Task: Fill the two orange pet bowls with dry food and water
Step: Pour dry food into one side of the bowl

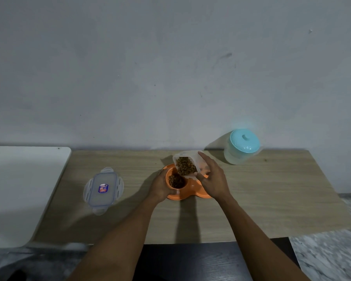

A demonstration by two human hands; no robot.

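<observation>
In the head view, the right half of the orange pet bowls (188, 193) is largely hidden behind the right hand (213, 179) and the clear container (187, 164) it holds, so what lies in that half cannot be told. The fingers of the left hand (162, 186) are mostly concealed behind the bowls' outer wall. The print on the lid (103, 188) is too small to be read, and the contents of the teal-lidded jug (241, 147) cannot be made out. Both forearms are cut off by the lower edge.

The clear container is gripped by the right hand, thumb on its near side and fingers curled over its far side, and is tilted with its mouth down over the left bowl. Dry food (176, 181) is seen heaped in that left bowl, and more is seen inside the tilted container. The bowls are clasped at their 9 o'clock edge by the left hand, its thumb laid on the near rim.

The bowls are set near the middle of the wooden table (272, 199). The lid is laid flat at 9 o'clock from them, well apart; the jug stands upright at 2 o'clock, near the wall (170, 67). A white surface (18, 189) adjoins the table at its 9 o'clock end
</observation>
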